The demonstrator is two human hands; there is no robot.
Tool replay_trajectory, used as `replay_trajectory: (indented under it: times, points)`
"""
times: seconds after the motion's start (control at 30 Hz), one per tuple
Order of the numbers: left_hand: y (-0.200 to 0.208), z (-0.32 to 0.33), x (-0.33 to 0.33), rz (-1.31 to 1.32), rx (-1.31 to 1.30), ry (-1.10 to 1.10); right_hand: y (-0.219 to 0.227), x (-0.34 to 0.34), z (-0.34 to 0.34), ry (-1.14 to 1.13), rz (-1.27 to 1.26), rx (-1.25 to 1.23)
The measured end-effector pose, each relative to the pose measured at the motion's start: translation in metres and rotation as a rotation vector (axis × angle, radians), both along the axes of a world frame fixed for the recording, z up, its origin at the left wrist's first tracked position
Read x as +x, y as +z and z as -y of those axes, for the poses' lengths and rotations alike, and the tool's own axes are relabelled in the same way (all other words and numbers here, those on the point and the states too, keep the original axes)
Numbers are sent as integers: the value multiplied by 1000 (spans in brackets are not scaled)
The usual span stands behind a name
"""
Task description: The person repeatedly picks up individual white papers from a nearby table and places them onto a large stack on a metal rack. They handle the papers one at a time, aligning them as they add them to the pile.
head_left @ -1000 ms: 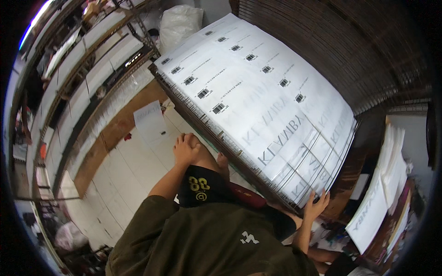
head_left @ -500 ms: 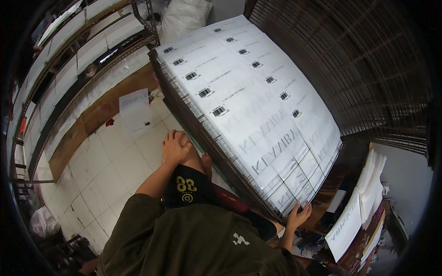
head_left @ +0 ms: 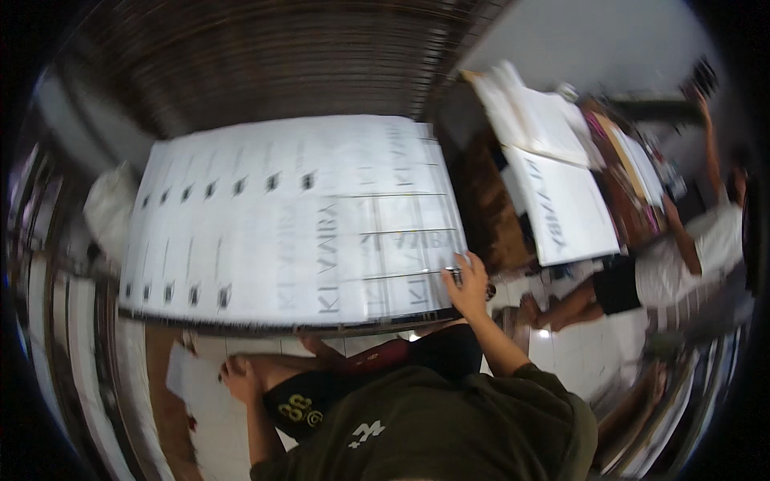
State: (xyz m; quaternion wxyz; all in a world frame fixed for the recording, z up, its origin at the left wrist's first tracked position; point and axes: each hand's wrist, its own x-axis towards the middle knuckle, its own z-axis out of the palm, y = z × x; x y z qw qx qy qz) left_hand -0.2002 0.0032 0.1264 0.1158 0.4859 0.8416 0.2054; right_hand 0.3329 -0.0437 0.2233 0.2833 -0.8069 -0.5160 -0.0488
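Note:
My left hand (head_left: 238, 378) rests over my left knee, fingers apart and holding nothing. My right hand (head_left: 471, 287) lies at the near right corner of a drying rack, its fingers spread over the edge of the printed sheets. White translucent sheets (head_left: 257, 216) with dark lettering and small black barcode-like blocks overlap across the rack's top. Along the near side the rack's dark edge (head_left: 265, 325) shows beneath them. Thin wires cross the sheets at the right end. Motion blur softens the picture, and whether my right fingers press on sheet or wire I cannot tell.
Raised wire rack layers (head_left: 265, 64) stand behind the sheets. At the right, another printed sheet (head_left: 565, 204) and a paper stack (head_left: 537, 120) lie on a bench. A person in a white shirt (head_left: 690, 256) is beyond it. A white sack (head_left: 111, 208) stands left.
My view has swung to the right, bringing the bench and the other person into sight. My left hand stays on my knee; my right stays by the rack's corner.

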Motion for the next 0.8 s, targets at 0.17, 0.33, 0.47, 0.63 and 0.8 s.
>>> replay_trajectory:
  times: [0.17, 0.33, 0.47, 0.63, 0.8]
  points:
    - [-17, -4, -14, -5, -68, -47, 8, 0, -3, 42, 50, 87]
    - [-8, -13, 1, -63, -36, -86, 18, -37, -28, 231, -123, 222]
    - [1, -7, 5, -83, -91, -23, 20, -70, -81, 355, -283, 235]
    - [2, 3, 3, -49, -92, 28, -4, -94, -125, 441, -296, 64]
    - [7, 1, 5, -27, -75, 47, -20, -104, -132, 353, -275, -45]
